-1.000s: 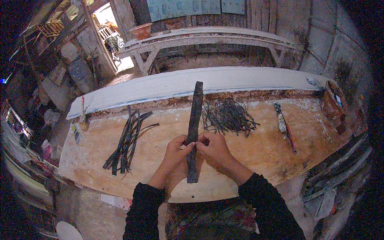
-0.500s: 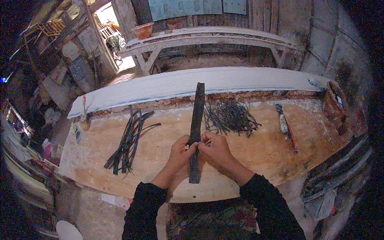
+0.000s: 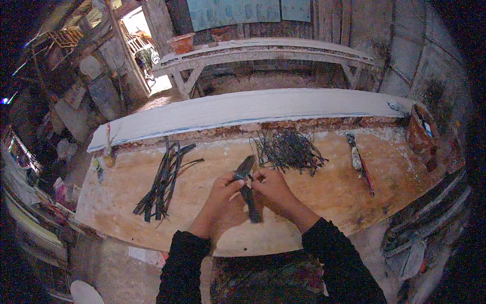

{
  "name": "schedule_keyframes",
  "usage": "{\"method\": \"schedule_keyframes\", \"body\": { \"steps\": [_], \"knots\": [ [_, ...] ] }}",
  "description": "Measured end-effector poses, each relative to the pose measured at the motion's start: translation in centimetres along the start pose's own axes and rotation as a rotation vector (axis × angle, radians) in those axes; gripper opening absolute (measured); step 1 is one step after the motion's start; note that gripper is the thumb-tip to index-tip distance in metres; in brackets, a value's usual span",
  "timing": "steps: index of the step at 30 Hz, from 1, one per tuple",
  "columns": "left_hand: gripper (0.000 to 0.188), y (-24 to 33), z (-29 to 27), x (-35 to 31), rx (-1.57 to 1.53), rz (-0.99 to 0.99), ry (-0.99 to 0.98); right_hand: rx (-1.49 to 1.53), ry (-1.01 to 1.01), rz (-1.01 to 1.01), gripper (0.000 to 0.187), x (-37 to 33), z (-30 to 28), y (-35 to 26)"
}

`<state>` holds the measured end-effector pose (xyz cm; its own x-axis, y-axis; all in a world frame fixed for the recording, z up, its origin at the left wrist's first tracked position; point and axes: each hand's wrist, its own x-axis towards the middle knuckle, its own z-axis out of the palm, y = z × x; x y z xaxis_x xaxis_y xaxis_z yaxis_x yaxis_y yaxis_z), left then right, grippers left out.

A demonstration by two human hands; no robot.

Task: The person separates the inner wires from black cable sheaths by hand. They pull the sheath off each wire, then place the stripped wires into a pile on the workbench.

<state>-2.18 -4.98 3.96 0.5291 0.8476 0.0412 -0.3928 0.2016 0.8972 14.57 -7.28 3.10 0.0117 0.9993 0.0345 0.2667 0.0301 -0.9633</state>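
At frame centre, the left hand (image 3: pixel 223 195) and right hand (image 3: pixel 271 190) both close their fingers on a dark flat strip (image 3: pixel 247 190), short-looking, tilted over the workbench (image 3: pixel 126 202).

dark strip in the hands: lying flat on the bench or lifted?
Lifted at its far end: the long dark flat strip is gripped by the left hand and right hand, tilted up off the pale wooden bench.

We have one view only, from a head-worn fisheye camera. It looks steeply down and forward over the worktop (image 3: pixel 152 202), close to our hands (image 3: pixel 248 195), our forearms entering from the lower edge. Straight edges bow toward the rim. A wooden bench (image 3: pixel 263 50) and wall fill the upper part.
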Motion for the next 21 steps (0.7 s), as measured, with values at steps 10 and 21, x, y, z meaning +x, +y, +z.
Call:
{"method": "schedule_keyframes", "body": {
  "steps": [10, 21],
  "knots": [
    [0.034, 8.8, -4.4, -3.0, -0.2, 0.573, 0.21, -0.292, -0.041, -0.078, 0.018, 0.8, -1.0, 1.8],
    [0.024, 14.2, -8.3, -7.1, 0.012, 0.733, 0.26, -0.431, -0.05, -0.028, 0.011, 1.0, -1.4, 0.9]
  ]
}}
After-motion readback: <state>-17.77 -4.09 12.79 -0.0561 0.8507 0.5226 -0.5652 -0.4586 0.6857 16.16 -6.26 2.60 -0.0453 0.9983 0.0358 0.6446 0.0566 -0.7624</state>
